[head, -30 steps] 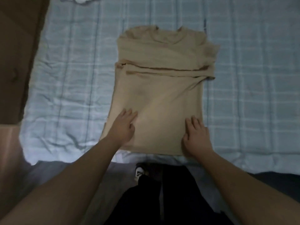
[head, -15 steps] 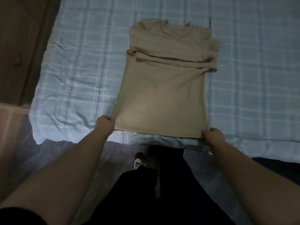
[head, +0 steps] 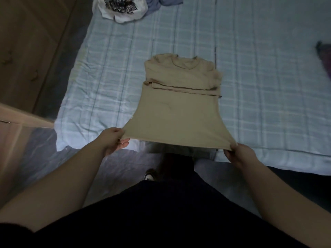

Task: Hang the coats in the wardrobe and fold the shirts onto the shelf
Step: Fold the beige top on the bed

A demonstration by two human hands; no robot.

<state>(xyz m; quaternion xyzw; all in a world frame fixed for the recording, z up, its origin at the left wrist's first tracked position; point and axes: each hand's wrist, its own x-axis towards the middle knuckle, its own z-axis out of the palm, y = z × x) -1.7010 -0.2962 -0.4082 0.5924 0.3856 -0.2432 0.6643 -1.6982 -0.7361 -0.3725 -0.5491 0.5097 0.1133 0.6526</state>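
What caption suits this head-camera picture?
Both hands, left and right, lift the tan shirt's hem off the checked bedspread.

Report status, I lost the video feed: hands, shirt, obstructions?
Left hand and right hand pinch hem corners. Tan shirt sleeves folded, hem lifted off bed. Nothing blocking.

Broad stretches of the checked bedspread [head: 259, 86] lie open to the left and right of the tan shirt [head: 179, 111], whose near hem is lifted between the left hand [head: 112, 141] and right hand [head: 240, 154]. At the bed's far edge a white printed garment [head: 123, 10] touches a blue garment [head: 161, 2], a dark purple cloth [head: 325, 58] lies at the far right, and a wooden cabinet [head: 26, 51] flanks the bed's left side.
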